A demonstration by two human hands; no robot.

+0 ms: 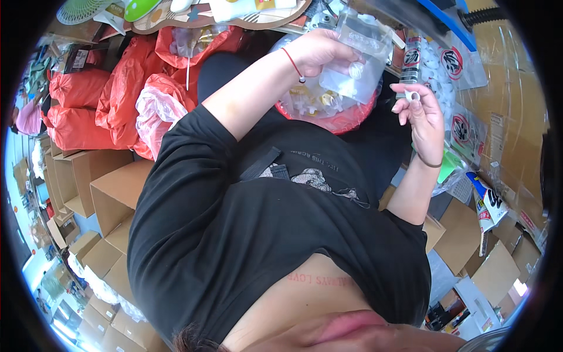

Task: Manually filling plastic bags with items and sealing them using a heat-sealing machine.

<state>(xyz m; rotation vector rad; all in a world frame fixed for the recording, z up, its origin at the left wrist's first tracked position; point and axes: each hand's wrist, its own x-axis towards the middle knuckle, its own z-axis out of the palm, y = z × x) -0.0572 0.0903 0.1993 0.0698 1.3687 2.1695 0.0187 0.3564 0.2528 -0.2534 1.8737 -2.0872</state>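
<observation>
My left hand (pixel 321 54), with a red cord at its wrist, is closed on the edge of a clear plastic bag (pixel 346 82). A small white ribbed round piece (pixel 356 71) shows at its fingertips, against the bag. Off to the right, my right hand (pixel 427 124) is raised and pinches a small white ring-shaped piece (pixel 412 95) between thumb and fingers. Beneath the clear bag, in my lap, sits an open red bag (pixel 346 124) holding clear and yellowish plastic pieces. The exact kind of the white pieces is too small to tell.
Filled red bags (pixel 126 88) stand at the left, with another open red bag (pixel 202 54) beside them. Open cardboard boxes (pixel 120 188) lie farther left. A printed tube (pixel 411 61) and clear packs of white pieces (pixel 448 70) are at the right, before a large cardboard box (pixel 510 82).
</observation>
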